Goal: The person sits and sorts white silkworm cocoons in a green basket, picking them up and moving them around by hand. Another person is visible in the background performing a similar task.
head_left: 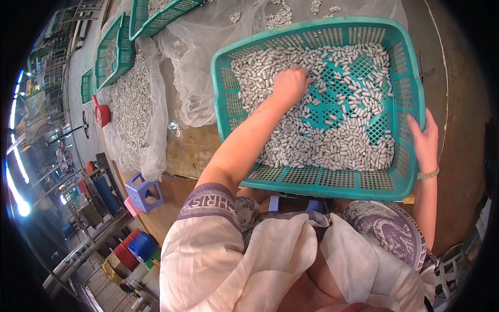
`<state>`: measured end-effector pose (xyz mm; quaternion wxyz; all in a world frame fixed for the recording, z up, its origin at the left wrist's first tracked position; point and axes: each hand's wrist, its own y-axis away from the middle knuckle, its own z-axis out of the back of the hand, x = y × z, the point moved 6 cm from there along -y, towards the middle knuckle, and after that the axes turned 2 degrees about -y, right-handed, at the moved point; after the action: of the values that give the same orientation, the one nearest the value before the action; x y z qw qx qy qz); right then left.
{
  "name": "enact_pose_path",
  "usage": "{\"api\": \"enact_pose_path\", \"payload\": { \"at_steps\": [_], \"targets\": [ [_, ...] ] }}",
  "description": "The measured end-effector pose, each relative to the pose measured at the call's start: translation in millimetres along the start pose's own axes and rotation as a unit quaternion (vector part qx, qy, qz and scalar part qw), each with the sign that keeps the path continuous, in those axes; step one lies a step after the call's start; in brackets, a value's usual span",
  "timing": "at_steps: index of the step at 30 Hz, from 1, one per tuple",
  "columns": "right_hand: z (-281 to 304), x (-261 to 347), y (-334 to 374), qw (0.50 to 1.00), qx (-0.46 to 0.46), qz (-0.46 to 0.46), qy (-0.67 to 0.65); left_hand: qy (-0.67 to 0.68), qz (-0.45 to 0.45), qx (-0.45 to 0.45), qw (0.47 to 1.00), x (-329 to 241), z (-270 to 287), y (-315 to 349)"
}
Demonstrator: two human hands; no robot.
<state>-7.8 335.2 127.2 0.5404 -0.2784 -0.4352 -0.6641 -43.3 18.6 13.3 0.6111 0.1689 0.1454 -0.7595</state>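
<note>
A big green plastic basket with lattice walls lies tilted in front of me. Inside are a great many small silver-grey pieces, short and rounded like capsules. They heap up at the left and near side, while the mesh floor shows through at the centre and right. My left hand reaches in among the pieces, its fingers curled and pinched; whatever they hold is hidden. At the right wall my right hand grips the basket's rim, thumb on the inner side and fingers outside.
Smaller green baskets stand at the far left. Beside them a pile of similar pieces rests on translucent sheeting, with a red scoop. A purple stool and a blue drum are lower left.
</note>
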Motion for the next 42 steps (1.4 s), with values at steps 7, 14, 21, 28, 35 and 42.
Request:
{"api": "enact_pose_path", "payload": {
  "at_steps": [7, 14, 21, 28, 35, 42],
  "targets": [
    [1, -1, 0, 1.0, -0.008, -0.002, 0.001, 0.626, 0.194, 0.165, 0.737, 12, 1, 7],
    [1, -2, 0, 1.0, -0.01, -0.001, 0.013, 0.14, -0.048, 0.131, 0.98, -2, -2, 31],
    [1, -4, -1, 0.999, -0.003, 0.002, 0.04, 0.033, -0.001, 0.059, 0.998, -11, 0, 41],
    [0, -1, 0, 1.0, 0.002, 0.003, 0.01, 0.127, -0.001, 0.122, 0.984, -1, -4, 38],
    [1, -6, -1, 1.0, 0.002, -0.008, 0.015, 0.405, 0.026, 0.273, 0.872, -8, -4, 47],
    [1, -6, -1, 1.0, -0.007, -0.006, 0.016, 0.079, -0.268, 0.194, 0.941, -41, -9, 77]
  ]
}}
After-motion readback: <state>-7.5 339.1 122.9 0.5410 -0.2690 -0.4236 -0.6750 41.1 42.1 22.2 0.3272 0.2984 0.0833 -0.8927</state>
